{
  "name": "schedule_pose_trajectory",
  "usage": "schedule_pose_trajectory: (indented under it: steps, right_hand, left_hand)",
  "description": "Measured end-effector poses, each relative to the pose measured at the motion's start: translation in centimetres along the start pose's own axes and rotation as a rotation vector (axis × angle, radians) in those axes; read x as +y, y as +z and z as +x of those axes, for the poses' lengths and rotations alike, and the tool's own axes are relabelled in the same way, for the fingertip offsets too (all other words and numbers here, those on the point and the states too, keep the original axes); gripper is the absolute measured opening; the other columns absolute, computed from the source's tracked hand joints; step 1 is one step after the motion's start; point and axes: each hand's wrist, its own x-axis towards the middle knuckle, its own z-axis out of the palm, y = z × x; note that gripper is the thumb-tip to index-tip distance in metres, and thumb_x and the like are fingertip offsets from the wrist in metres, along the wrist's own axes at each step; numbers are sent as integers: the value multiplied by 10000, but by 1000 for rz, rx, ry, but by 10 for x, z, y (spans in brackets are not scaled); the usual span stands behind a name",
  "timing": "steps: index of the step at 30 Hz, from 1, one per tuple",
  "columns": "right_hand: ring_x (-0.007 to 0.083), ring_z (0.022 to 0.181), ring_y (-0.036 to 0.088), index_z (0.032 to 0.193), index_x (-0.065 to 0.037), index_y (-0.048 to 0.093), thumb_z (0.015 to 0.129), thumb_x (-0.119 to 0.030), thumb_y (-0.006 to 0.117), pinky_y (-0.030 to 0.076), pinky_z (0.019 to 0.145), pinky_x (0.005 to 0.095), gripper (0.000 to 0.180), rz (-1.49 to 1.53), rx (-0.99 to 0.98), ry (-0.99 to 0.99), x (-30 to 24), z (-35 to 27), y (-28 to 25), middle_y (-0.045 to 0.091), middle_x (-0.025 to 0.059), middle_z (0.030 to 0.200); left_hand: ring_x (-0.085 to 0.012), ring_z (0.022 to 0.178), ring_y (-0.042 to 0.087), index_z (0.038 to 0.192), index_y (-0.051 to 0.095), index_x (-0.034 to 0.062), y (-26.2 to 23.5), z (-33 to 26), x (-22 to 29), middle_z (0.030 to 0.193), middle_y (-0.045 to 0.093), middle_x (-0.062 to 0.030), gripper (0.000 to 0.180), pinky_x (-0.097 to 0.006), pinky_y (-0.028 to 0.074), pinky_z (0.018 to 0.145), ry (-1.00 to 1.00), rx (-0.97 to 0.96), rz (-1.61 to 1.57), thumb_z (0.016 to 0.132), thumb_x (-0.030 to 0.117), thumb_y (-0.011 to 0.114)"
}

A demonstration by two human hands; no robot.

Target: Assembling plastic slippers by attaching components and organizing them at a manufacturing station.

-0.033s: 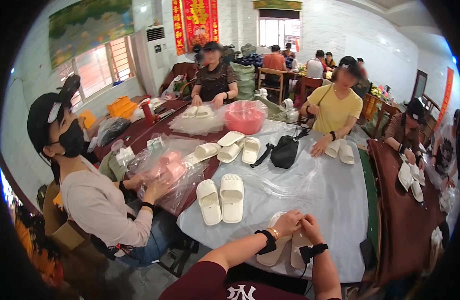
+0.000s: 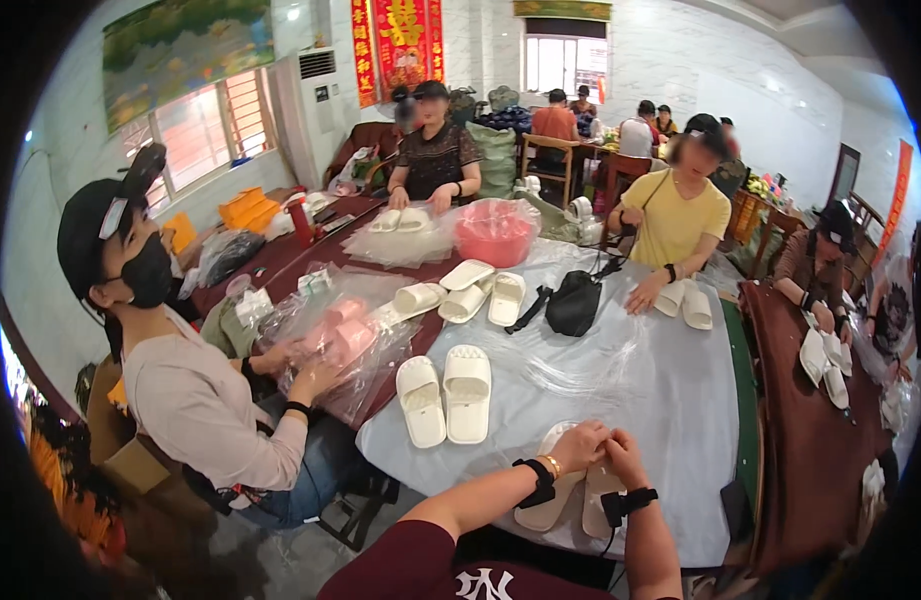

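Note:
My left hand (image 2: 578, 445) and my right hand (image 2: 621, 460) meet at the near edge of the table, fingers closed together on the top end of a pair of white slippers (image 2: 558, 500). That pair lies side by side under my wrists, partly hidden by them. Each wrist wears a black band, and the left also has a bead bracelet. A second pair of white slippers (image 2: 445, 395) lies soles down on the clear plastic sheet (image 2: 660, 390) just left of and beyond my hands.
A person in a black cap and mask (image 2: 180, 390) at the left handles pink slippers in a plastic bag (image 2: 340, 335). Farther off lie several white slippers (image 2: 470, 290), a black bag (image 2: 575, 300) and a pink basin (image 2: 495, 235). A person in yellow (image 2: 680, 215) sits opposite.

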Motion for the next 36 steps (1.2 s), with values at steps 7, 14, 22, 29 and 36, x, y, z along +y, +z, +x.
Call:
schedule_pose_trajectory:
  steps: [7, 14, 22, 29, 36]
  right_hand:
    - [99, 683, 503, 821, -3, 561, 858, -88, 482, 446, 617, 274, 123, -120, 7, -89, 22, 9, -2, 566, 20, 733]
    - [51, 618, 454, 814, -61, 563, 867, -107, 493, 372, 532, 225, 99, -122, 41, -76, 14, 6, -11, 516, -37, 706]
    - [62, 624, 446, 763, -42, 548, 846, -86, 545, 370, 540, 243, 94, 12, 2, -2, -9, -3, -2, 501, -35, 672]
    - [66, 641, 468, 775, -37, 544, 862, -75, 514, 395, 551, 246, 99, -109, 42, -153, 18, 7, -2, 514, -28, 685]
    - [73, 670, 467, 793, -37, 535, 882, -70, 494, 416, 592, 254, 104, -207, 26, -160, 13, 5, -1, 528, -18, 725]
  left_hand:
    - [-331, 846, 586, 846, 564, 54, 8, -3, -3, 856, 572, -122, 123, -430, 488, 732, 92, 1, 91, 745, 120, 588]
    - [-315, 817, 584, 745, 557, 68, 2, 0, -10, 788, 554, -101, 53, -427, 473, 712, 80, 42, 255, 716, 106, 577]
    - [-296, 835, 588, 866, 563, 80, -2, -10, -6, 870, 592, -101, 140, -396, 456, 783, 180, 66, 299, 781, 185, 603]
    - [-282, 834, 585, 834, 557, 83, 7, -8, -3, 835, 580, -103, 128, -388, 450, 771, 183, 80, 267, 772, 186, 601]
    - [-283, 869, 571, 821, 572, 76, 5, -9, 0, 862, 582, -101, 160, -414, 435, 794, 117, 40, 368, 778, 229, 590]
